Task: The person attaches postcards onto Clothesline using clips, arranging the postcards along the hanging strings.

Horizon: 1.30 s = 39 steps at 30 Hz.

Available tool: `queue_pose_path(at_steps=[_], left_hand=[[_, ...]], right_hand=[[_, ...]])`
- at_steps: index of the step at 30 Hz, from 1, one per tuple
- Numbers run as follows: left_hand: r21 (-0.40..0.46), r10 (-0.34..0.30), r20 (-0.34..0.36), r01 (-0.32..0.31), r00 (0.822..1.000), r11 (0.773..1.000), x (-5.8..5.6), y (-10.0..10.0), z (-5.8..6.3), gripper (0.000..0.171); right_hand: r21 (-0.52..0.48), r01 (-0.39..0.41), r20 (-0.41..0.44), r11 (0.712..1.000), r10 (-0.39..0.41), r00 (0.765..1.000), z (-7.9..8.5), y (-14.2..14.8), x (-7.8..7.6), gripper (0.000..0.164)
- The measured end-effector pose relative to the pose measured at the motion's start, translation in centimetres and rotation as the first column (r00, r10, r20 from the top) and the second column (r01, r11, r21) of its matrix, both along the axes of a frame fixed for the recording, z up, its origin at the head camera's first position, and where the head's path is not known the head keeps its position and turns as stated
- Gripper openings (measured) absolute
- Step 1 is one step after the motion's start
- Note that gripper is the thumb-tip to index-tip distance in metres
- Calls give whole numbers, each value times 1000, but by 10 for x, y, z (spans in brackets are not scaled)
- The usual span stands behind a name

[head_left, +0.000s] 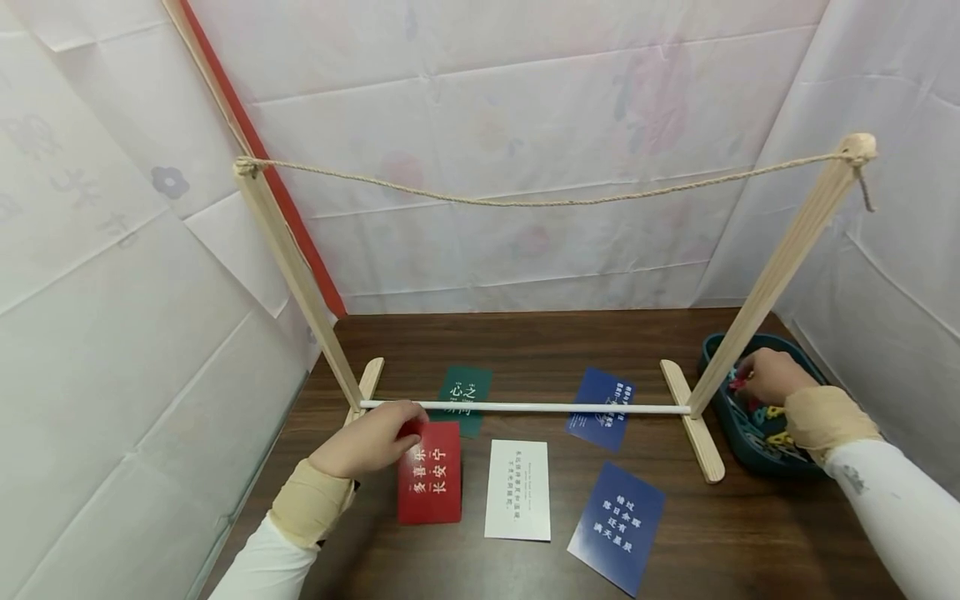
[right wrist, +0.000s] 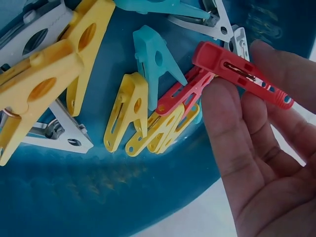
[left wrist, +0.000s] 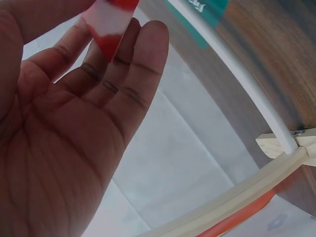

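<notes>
My left hand (head_left: 367,443) pinches the top edge of a red card (head_left: 429,492) printed with white characters, lifted upright in front of the white bar. In the left wrist view a glossy corner of that red card (left wrist: 109,29) shows between thumb and fingers. Over at the right, my right hand (head_left: 771,379) reaches into a dark teal basin (head_left: 738,454). Its thumb and fingers pinch a red clothespin (right wrist: 242,74), seen close in the right wrist view. Beneath lie another red clothespin (right wrist: 185,91), yellow clothespins (right wrist: 126,111) and a turquoise clothespin (right wrist: 155,61).
A rope (head_left: 480,201) sags between two wooden posts (head_left: 780,258), joined low down by a white rod (head_left: 525,407). On the brown table lie a green card (head_left: 472,387), a white card (head_left: 517,492) and two blue cards (head_left: 618,525). White sheets hang around the table.
</notes>
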<state>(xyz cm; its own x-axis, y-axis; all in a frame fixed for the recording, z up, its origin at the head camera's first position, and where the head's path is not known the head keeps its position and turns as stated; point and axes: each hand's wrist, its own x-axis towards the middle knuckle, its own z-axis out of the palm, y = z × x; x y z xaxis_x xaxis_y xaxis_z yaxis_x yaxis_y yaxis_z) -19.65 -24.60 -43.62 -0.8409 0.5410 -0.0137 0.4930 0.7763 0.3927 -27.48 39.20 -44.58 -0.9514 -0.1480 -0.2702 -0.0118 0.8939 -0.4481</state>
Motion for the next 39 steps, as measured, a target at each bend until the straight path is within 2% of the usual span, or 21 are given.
queue_pose_path(at_steps=[9,15,20,28,34,39], left_hand=[[79,13,64,-18,998,997,1,0,14,5],[128,6,89,-17,996,992,0,0,18,3],[168,-6,93,-10,996,986,-2,-2,21,3],[215,21,-21,-16,1000,977,-3,-5,26,5],[274,59,-106,-27,993,961,-4,-4,33,9],[297,93,-139,-48,986,954,-7,-5,39,12]], right_hand=[[-60,55,-89,997,-60,994,5,3,5,28],[-29,68,-191,997,-73,979,9,7,6,33],[-21,80,-217,997,-82,973,13,10,8,33],[-51,82,-249,995,-92,964,19,11,13,35],[-91,78,-268,993,-100,958,27,7,21,36],[-103,92,-292,990,-118,949,37,-1,27,38]])
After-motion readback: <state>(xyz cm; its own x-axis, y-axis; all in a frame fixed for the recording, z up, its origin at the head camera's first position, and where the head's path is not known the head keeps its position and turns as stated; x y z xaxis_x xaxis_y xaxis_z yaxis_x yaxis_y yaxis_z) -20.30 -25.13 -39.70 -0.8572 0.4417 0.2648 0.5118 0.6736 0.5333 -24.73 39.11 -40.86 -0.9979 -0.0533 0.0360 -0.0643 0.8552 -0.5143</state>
